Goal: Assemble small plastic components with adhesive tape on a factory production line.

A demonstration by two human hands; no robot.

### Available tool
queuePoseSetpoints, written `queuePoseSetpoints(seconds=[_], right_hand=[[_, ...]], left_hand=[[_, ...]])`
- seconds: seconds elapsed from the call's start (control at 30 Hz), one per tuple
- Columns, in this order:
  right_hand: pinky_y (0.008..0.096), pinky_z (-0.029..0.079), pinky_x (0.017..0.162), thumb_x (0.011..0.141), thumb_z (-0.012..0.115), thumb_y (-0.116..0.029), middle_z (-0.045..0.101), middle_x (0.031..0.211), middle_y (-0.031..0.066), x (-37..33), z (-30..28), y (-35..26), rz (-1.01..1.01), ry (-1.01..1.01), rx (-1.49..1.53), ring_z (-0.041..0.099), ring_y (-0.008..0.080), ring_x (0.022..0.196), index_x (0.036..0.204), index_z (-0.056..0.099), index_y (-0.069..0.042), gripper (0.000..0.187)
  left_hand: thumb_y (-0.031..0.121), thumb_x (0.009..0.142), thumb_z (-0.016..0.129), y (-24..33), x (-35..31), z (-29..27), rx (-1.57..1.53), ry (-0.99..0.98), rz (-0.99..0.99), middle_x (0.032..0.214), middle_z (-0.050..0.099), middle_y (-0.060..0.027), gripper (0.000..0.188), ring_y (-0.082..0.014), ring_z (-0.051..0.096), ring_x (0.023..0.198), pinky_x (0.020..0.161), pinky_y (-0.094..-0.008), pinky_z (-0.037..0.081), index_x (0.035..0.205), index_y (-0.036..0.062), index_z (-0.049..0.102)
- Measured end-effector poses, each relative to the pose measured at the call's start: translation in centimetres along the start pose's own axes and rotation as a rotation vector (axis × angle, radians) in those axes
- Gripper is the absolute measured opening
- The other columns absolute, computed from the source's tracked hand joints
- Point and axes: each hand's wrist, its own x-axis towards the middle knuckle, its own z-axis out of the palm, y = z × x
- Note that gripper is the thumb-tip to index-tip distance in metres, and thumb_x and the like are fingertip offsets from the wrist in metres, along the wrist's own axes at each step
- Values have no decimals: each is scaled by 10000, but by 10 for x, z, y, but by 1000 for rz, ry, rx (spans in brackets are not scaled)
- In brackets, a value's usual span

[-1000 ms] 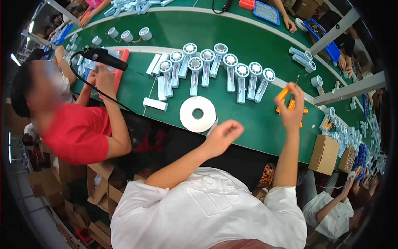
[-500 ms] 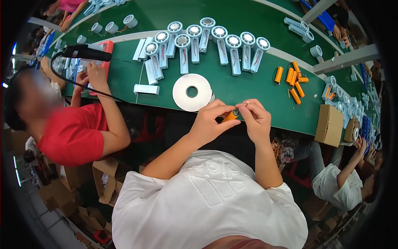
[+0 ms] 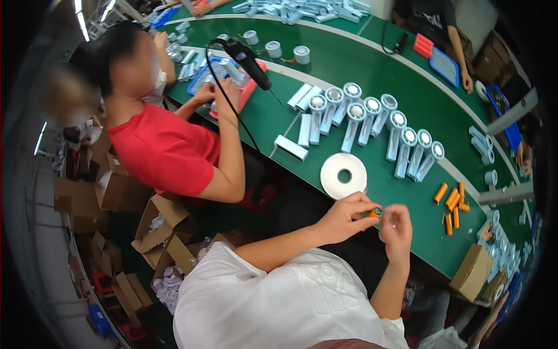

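My left hand (image 3: 347,220) pinches an orange cylindrical battery (image 3: 375,213) between thumb and fingers, its end facing up and to the right. Close beside that end is my right hand (image 3: 397,228), with thumb and fingertips drawn together. Whether a thin wire or small part is in its fingertips is too small to tell. Just beyond my left hand, a white roll of tape (image 3: 343,176) lies flat on the green table. Several loose orange batteries (image 3: 453,199) lie to the right of my hands.
Pale blue handheld fan bodies (image 3: 357,111) with round heads stand in a row beyond the tape. Light blue handle covers (image 3: 290,148) lie to their left. A cardboard box (image 3: 471,272) sits at the right table edge. A co-worker in red (image 3: 168,151) works at left, near a black cable-fed tool (image 3: 247,63).
The view has swung left, so the table and my hands appear further right. My left hand still holds the battery; my right fingers have moved slightly off its end.
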Motion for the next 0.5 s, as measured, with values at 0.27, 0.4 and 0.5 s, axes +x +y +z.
queuePoseSetpoints(seconds=[0.27, 0.4, 0.5], right_hand=[[215, 346, 549, 807, 725, 131, 597, 1009, 48, -20, 17, 8, -188, -7, -453, 415, 74, 601, 1262, 603, -71, 512], [213, 376, 549, 833, 696, 137, 627, 1063, 76, -26, 1, 46, -334, 45, -490, 446, 77, 616, 1320, 571, -88, 550], [204, 396, 556, 869, 682, 120, 646, 1081, 97, -28, -4, 62, -362, 111, -379, 476, 79, 642, 1358, 542, -102, 555]], left_hand=[[3, 951, 719, -1, -2, 0, -71, -62, 21, 1250, 557, -80, 319, -161, 602, 1022, 844, -270, 568, 1270, 18, 730], [61, 953, 733, -4, 1, 4, -49, -123, 20, 1299, 545, -95, 317, -221, 587, 1095, 903, -330, 557, 1270, 42, 726], [101, 940, 749, -2, 7, -10, 193, -165, 80, 1336, 536, -106, 335, -263, 574, 1140, 946, -368, 539, 1270, 58, 718]])
